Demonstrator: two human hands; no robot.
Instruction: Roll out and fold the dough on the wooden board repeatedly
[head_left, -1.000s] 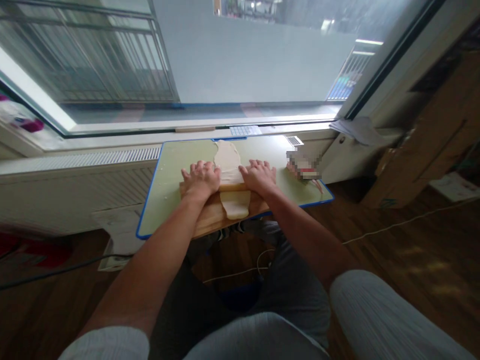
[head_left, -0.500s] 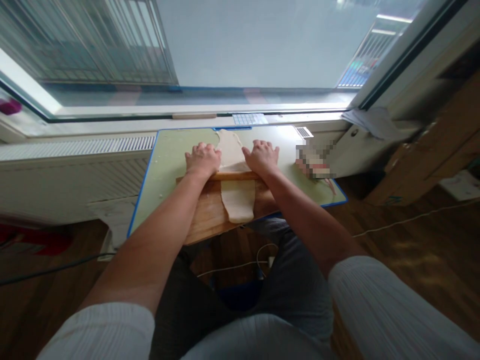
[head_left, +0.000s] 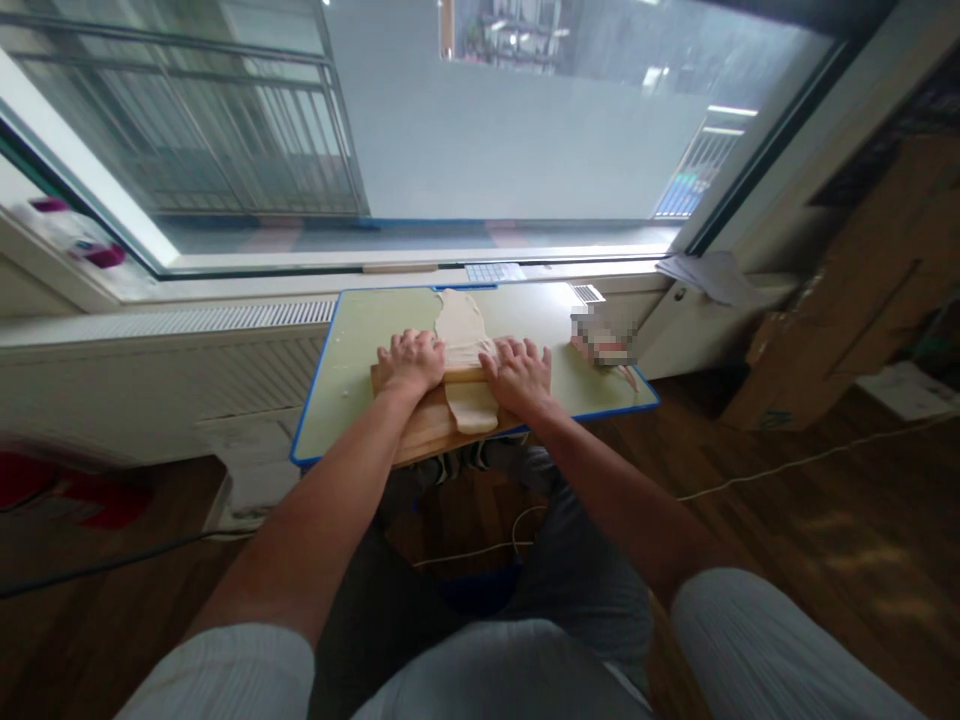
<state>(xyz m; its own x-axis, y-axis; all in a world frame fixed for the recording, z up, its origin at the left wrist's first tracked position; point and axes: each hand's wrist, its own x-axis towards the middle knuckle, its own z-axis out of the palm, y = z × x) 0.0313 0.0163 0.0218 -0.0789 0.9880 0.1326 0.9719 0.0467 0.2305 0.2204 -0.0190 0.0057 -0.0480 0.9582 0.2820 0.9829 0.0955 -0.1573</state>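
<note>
A long, flat strip of pale dough [head_left: 460, 318] runs front to back over a wooden board [head_left: 424, 430]. Its near end [head_left: 473, 412] lies in front of a wooden rolling pin [head_left: 465, 375], which crosses the strip. My left hand [head_left: 411, 360] grips the pin's left part, and my right hand [head_left: 521, 376] bears on its right part, fingers bent over it. Both palms hide the pin's ends. Beyond the pin the dough is wrinkled and spreads onto the light green tabletop.
The small blue-edged table [head_left: 349, 335] stands below a window, against a radiator [head_left: 262, 375]. A blurred-out item [head_left: 604, 340] sits at its right side. Cardboard [head_left: 817, 330] leans at the right. A white cable [head_left: 780, 472] crosses the wooden floor.
The rolling pin and both hands have come nearer to me along the dough, leaving a shorter piece in front. Wrinkles now show behind the pin. The camera has tilted upward.
</note>
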